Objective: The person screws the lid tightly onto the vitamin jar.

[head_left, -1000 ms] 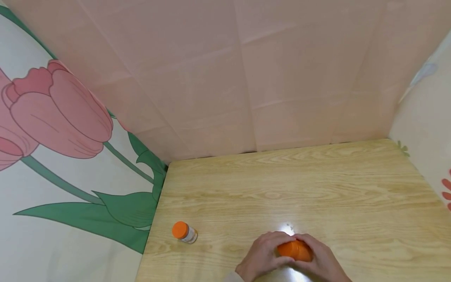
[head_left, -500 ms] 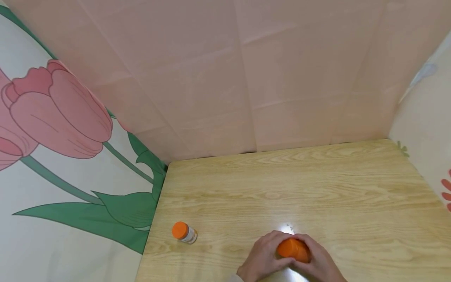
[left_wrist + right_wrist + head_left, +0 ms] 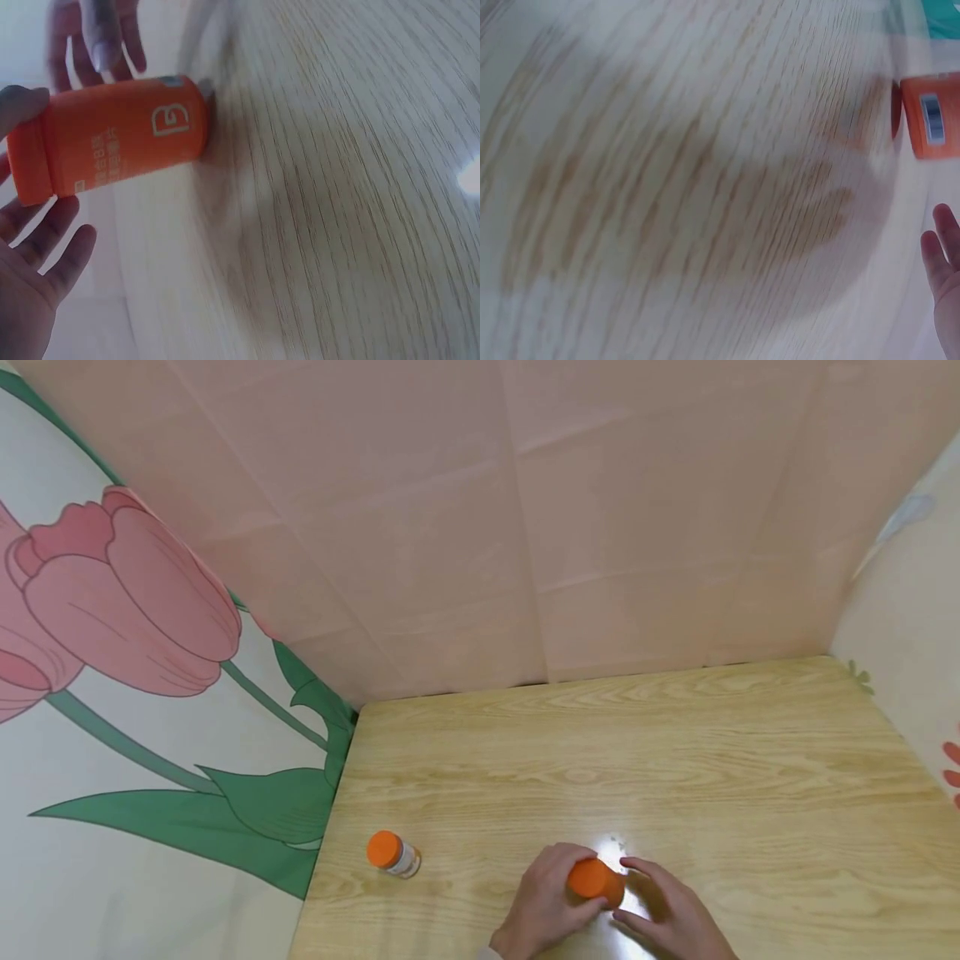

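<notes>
An orange bottle (image 3: 613, 891) with a matching orange cap (image 3: 588, 878) is near the front of the table. My left hand (image 3: 542, 897) grips it around the cap, thumb on one side and fingers on the other. White lettering shows on the bottle's body in the left wrist view, where its base is close to the tabletop. To the right, my right hand (image 3: 678, 914) is spread, its fingers curved toward the bottle with a gap between. A barcode label (image 3: 174, 81) is not readable there; the right wrist view shows a barcode (image 3: 933, 118) on the body.
A smaller white-labelled bottle with an orange cap (image 3: 384, 850) stands at the left of the wood-grain table (image 3: 675, 760). A plain pinkish cloth (image 3: 420, 543) hangs behind, and a tulip-printed sheet (image 3: 135, 585) borders the left side.
My right hand has let go of the orange bottle and opened beside it. My left hand has shifted the bottle slightly left. The smaller bottle has stayed in place.
</notes>
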`<act>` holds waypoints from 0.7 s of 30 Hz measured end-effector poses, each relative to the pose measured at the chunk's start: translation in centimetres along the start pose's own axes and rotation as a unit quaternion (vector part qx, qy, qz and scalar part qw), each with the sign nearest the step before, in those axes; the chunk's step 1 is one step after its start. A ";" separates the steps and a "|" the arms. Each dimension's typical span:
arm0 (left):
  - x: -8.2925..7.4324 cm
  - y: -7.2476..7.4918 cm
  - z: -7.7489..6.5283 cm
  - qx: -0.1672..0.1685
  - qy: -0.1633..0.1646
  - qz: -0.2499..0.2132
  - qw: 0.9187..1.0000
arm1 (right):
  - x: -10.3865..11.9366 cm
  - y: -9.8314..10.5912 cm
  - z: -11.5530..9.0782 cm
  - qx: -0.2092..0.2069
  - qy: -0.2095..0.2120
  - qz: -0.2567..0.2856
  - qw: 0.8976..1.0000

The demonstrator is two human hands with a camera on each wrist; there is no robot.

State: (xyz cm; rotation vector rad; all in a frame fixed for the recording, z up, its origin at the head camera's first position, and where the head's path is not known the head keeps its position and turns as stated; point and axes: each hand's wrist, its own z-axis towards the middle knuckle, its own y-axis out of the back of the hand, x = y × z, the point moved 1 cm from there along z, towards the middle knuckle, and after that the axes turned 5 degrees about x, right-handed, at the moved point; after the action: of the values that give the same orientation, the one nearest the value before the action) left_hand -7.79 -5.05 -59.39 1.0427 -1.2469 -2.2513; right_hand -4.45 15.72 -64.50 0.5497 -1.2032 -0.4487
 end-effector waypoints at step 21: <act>3.6 2.5 -2.3 -0.064 0.133 -0.030 0.989 | -0.5 0.6 -0.2 -0.010 0.007 -0.024 1.000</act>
State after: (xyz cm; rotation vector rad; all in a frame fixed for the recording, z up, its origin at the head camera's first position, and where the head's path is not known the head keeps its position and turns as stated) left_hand -8.60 -9.93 -59.62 1.2950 -0.9607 -2.1172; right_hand -4.37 16.53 -64.60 0.5633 -1.1735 -0.4964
